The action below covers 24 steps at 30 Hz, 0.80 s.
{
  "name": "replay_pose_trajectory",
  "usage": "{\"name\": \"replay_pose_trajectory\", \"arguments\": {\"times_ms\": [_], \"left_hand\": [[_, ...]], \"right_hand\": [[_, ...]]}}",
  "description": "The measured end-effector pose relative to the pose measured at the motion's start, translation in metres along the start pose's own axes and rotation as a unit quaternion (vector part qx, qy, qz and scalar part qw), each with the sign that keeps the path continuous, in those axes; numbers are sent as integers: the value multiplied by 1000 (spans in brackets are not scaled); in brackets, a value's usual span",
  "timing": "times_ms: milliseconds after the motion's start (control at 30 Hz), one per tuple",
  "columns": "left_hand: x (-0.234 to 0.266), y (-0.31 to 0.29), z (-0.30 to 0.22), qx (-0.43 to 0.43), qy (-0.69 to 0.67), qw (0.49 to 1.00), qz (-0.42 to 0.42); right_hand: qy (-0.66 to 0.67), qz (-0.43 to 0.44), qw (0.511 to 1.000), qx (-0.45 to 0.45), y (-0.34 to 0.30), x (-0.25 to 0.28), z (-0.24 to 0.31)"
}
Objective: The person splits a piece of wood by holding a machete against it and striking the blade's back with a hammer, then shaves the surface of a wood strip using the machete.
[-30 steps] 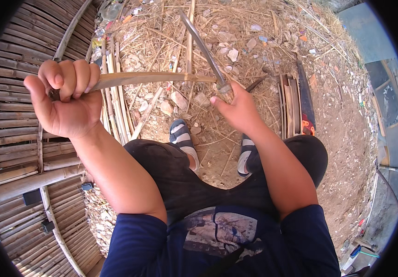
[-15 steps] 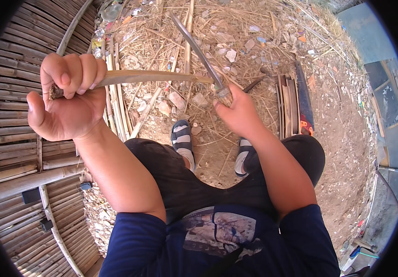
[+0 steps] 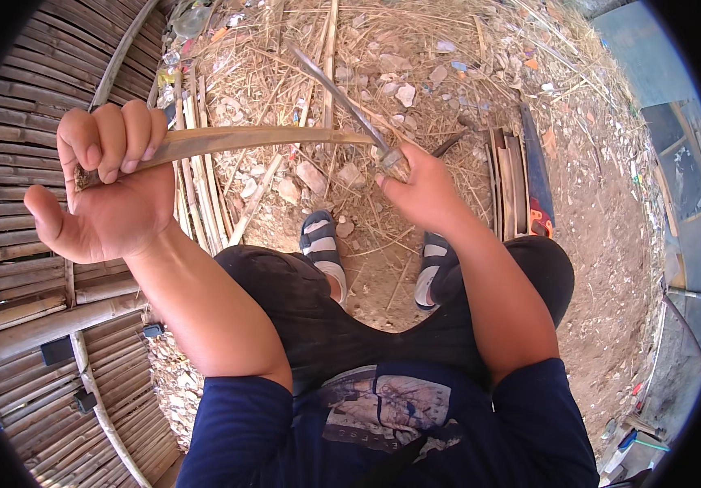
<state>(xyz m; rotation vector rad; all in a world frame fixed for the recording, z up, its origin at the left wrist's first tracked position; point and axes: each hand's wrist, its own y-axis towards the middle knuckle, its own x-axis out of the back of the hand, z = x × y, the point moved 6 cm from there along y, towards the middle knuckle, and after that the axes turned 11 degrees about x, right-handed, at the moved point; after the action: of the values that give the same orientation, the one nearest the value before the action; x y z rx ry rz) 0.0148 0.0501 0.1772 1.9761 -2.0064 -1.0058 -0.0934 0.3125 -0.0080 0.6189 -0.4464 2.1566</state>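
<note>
In my left hand (image 3: pixel 114 175) is one end of a flat bamboo strip (image 3: pixel 236 140), with the fingers curled over it and the thumb sticking out. The strip stretches rightward, and its far end meets the blade near my other hand. My right hand (image 3: pixel 422 191) is wrapped round the handle of a long, dark-bladed knife (image 3: pixel 338 96), which slants up and to the left. The blade's lower part, just above the handle, crosses the end of the strip. Whether the edge has bitten into the bamboo cannot be made out.
A slatted bamboo wall (image 3: pixel 13 203) rises at the left, with long bamboo strips (image 3: pixel 197 175) lying beside it. Split bamboo pieces (image 3: pixel 506 183) and a handsaw (image 3: pixel 537 175) with an orange-marked handle lie by my right knee. Stones and straw litter the ground (image 3: pixel 375 268).
My left hand has shifted slightly left and down with its end of the bamboo strip. The knife's tip has swung a little left and lower; my right hand has barely moved.
</note>
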Motion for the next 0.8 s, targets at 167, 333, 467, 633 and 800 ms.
{"name": "replay_pose_trajectory", "arguments": {"times_ms": [167, 333, 467, 633, 800], "left_hand": [[7, -11, -26, 19, -9, 993, -116], [-26, -26, -72, -12, -13, 997, -76], [-15, -21, -46, 1, 45, 987, -153], [-10, 1, -3, 16, 91, 989, -118], [-2, -3, -5, 19, 53, 996, -71]], "right_hand": [[62, -120, 976, 173, -3, 19, 17], [88, -154, 980, 87, -2, 42, -2], [145, -151, 977, 42, -1, 40, -9], [127, -149, 978, 68, -3, 43, -2], [154, -156, 966, 134, -10, 38, 16]]}}
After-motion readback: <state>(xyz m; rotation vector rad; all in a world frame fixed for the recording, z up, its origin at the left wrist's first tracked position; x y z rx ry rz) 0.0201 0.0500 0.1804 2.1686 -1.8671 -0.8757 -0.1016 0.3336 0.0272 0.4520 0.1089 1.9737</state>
